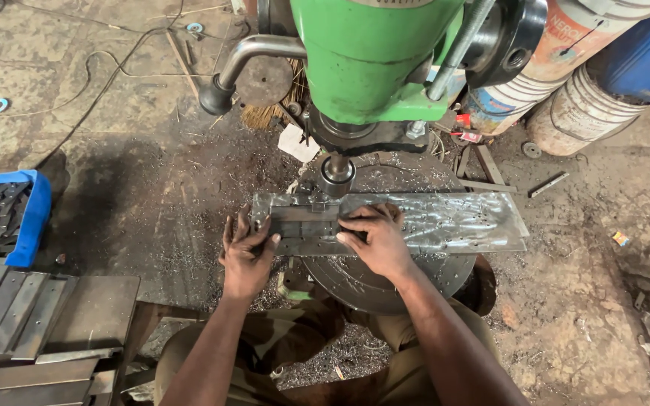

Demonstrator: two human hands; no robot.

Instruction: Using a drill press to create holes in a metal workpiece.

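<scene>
A green drill press stands over a round metal table. On that table lies a long shiny steel plate with a dark flat metal bar on it, right under the drill chuck. My left hand grips the left end of the bar and plate. My right hand presses down on the bar just right of the chuck.
A blue crate of metal pieces sits at the left, with stacked flat steel bars below it. Drums and buckets stand at the upper right. The press's feed lever sticks out left. Metal shavings and cables litter the floor.
</scene>
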